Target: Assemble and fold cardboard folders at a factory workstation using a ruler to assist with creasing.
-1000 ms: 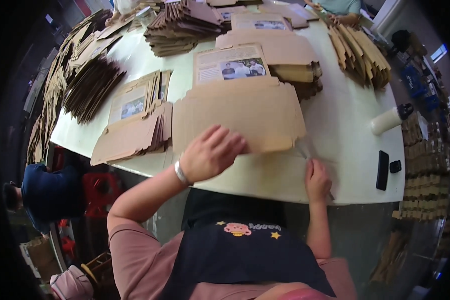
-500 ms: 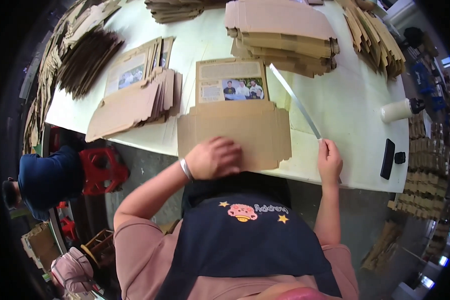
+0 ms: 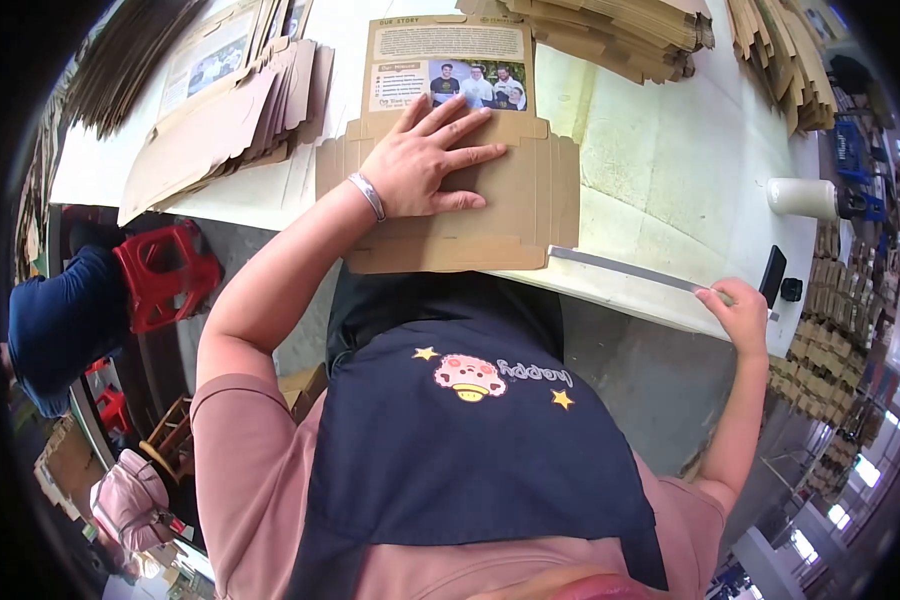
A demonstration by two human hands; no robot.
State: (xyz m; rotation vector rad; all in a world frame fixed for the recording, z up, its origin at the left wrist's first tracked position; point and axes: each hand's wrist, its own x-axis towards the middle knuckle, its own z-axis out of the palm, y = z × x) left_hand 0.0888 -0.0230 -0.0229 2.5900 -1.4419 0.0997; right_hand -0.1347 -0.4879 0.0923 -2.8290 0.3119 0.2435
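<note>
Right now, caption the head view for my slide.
Left hand flat on a cardboard blank; right hand pinches a backing strip.

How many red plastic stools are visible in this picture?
2: one red stool under the table edge at left; a smaller one lower left. Others may be hidden.

The left hand (image 3: 425, 160) presses flat on a brown cardboard sheet (image 3: 470, 215) while the right hand (image 3: 740, 315) grips a metal ruler (image 3: 630, 270).

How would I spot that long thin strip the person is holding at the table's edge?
Find the white table, then its near edge on the person's right. The right hand pinches one end of a thin, pale grey strip that runs along that edge. Unlike the flat brown cardboard blank beside it, it is narrow, straight and grey.
</note>
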